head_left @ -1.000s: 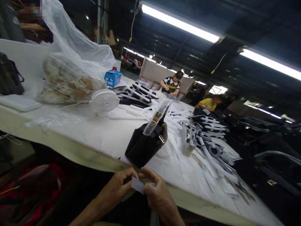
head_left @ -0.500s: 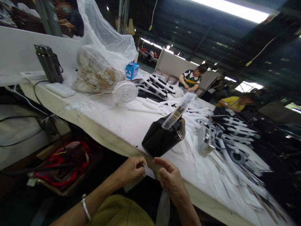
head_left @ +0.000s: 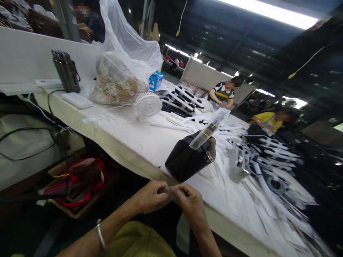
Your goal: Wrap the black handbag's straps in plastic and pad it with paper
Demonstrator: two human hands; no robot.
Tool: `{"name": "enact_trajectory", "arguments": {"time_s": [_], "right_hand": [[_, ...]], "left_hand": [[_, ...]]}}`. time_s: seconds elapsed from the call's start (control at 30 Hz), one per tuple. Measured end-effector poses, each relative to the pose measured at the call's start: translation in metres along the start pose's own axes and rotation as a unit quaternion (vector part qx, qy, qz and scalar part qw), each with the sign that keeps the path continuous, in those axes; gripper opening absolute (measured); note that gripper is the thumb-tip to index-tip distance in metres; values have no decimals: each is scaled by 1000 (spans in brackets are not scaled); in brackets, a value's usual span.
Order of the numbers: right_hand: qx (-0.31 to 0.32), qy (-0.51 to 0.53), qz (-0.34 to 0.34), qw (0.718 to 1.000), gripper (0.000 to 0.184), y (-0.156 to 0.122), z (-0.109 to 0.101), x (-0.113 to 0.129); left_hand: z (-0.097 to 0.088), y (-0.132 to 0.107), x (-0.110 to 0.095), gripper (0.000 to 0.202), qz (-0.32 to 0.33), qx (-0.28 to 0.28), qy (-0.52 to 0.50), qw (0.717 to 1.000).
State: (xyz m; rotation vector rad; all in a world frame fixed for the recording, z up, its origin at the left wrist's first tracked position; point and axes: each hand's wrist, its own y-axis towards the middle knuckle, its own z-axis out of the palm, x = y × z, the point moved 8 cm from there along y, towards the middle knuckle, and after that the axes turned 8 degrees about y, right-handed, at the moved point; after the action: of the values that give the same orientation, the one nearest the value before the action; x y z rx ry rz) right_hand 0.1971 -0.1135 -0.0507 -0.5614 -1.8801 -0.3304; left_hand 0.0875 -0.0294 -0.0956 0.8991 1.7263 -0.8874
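Observation:
My left hand and my right hand meet fingertip to fingertip just off the table's front edge. Both are closed, pinching a thin translucent plastic strip. One end of the strip dangles below my right hand; the part between my fingers is mostly hidden. Just beyond my hands, a black handbag rests at the table edge, tilted in view. Its strap is wrapped in clear plastic, and a metal fitting shows on its right side. Neither hand touches the handbag.
A white fan, a bag of scraps and a dark flask stand on the table. White-wrapped straps pile up behind the handbag. A tape dispenser sits right. Below left is a box with red material. Two co-workers sit across.
My hands have come together; my right hand's fingers, apart from the left before, now pinch beside it. The whole view has shifted slightly, with the handbag staying on the table.

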Motion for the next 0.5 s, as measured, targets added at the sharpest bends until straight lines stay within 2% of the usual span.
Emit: {"name": "enact_trajectory", "arguments": {"time_s": [0.13,0.23,0.33,0.5], "right_hand": [[-5,11,26,1000,24,7,6,-6],[-4,34,27,999,27,14,13,-4],[-4,62,31,998,33,22,15,-5],[-105,20,7,994,40,39,-15,0]], "left_hand": [[-8,0,-10,21,33,-43,-73,996],[-10,2,-6,25,27,-69,-116,990],[-14,3,0,32,21,-97,-118,988],[-30,5,7,31,17,-117,-117,986]]}}
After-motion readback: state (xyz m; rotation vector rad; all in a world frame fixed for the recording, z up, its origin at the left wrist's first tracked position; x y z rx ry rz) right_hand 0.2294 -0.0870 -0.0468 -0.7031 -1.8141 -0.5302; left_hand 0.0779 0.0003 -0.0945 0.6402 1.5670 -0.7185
